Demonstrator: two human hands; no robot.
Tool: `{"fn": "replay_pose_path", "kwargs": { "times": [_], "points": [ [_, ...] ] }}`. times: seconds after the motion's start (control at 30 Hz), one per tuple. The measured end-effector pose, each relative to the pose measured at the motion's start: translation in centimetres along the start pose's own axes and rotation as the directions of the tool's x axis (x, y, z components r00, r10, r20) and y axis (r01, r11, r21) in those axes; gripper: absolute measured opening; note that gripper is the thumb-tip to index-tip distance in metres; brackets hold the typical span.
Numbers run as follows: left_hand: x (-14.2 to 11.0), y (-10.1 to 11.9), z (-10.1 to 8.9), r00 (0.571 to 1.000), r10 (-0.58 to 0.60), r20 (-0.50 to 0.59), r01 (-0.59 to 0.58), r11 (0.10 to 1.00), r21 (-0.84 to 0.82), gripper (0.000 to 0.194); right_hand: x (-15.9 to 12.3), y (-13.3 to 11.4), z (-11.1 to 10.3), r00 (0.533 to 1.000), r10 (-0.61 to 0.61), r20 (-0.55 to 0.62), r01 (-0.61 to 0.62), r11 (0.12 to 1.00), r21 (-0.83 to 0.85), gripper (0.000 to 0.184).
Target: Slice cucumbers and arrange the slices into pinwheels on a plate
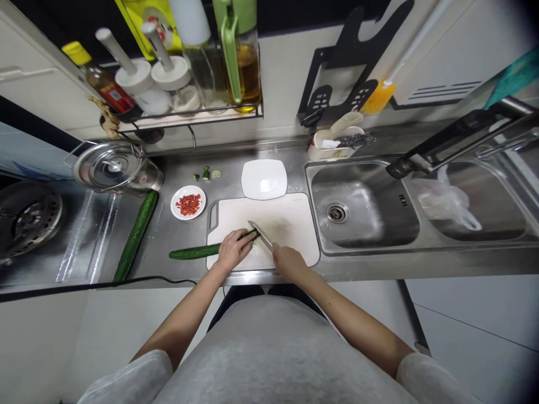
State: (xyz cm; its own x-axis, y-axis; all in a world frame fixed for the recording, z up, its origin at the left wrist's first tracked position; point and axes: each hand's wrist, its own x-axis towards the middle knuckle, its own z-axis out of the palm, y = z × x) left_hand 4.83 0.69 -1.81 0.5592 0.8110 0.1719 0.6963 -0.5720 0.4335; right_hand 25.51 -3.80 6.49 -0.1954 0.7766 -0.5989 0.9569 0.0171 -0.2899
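Note:
A long green cucumber (193, 252) lies across the left part of a white cutting board (295, 210), its far end sticking out over the counter. My left hand (234, 248) is closed over the cucumber near its right end. In my right hand (289, 262) is the handle of a kitchen knife (261, 234). The blade slants up to the left and meets the cucumber's right end, just beside my left fingertips. Damp greenish marks show on the board to the right of the blade.
A second cucumber (137, 235) lies at the left near a lidded steel pot (113, 165). Behind the board are a white square plate (264, 179), a small plate (176, 209) of chopped red pieces and cucumber scraps (206, 174). A double sink (362, 207) lies right; a black cord (105, 285) runs along the front edge.

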Motion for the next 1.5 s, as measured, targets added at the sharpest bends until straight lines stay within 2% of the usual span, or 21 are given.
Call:
{"fn": "replay_pose_path", "kwargs": {
  "times": [0.83, 1.0, 1.17, 1.27, 1.4, 1.43, 1.5],
  "points": [
    [-0.1, 0.2, 0.0, 1.000, 0.004, -0.012, -0.004, 1.000, 0.010, 0.034, 1.7, -0.8, 1.4, 0.999, 0.030, -0.011, -0.030, 0.999, -0.014, 0.029],
    [-0.4, 0.8, -0.2, 0.999, -0.028, -0.032, 0.028, 1.000, -0.001, 0.035, 0.8, -0.4, 1.3, 0.998, 0.037, -0.047, -0.039, 0.998, -0.047, 0.031],
    [-0.2, 1.1, -0.9, 0.979, -0.172, -0.106, 0.148, 0.969, -0.198, 0.039, -1.0, 1.7, 0.6, 0.984, 0.100, -0.149, -0.120, 0.984, -0.134, 0.041],
    [0.6, 0.7, -1.2, 0.924, -0.340, -0.175, 0.263, 0.897, -0.354, 0.035, -1.6, 2.9, -0.1, 0.973, 0.126, -0.195, -0.160, 0.973, -0.167, 0.044],
    [2.4, 0.3, -1.8, 0.837, -0.517, -0.177, 0.384, 0.787, -0.483, 0.032, -1.9, 3.8, -0.6, 0.955, 0.113, -0.275, -0.166, 0.970, -0.179, 0.043],
    [3.0, 0.3, -2.0, 0.832, -0.529, -0.168, 0.392, 0.774, -0.497, 0.033, -1.9, 3.9, -0.6, 0.949, 0.099, -0.299, -0.159, 0.970, -0.184, 0.043],
    [4.2, 0.7, -2.8, 0.863, -0.486, -0.140, 0.363, 0.788, -0.498, 0.034, -1.9, 4.0, -0.6, 0.938, 0.060, -0.343, -0.135, 0.970, -0.201, 0.044]
  ]
}}
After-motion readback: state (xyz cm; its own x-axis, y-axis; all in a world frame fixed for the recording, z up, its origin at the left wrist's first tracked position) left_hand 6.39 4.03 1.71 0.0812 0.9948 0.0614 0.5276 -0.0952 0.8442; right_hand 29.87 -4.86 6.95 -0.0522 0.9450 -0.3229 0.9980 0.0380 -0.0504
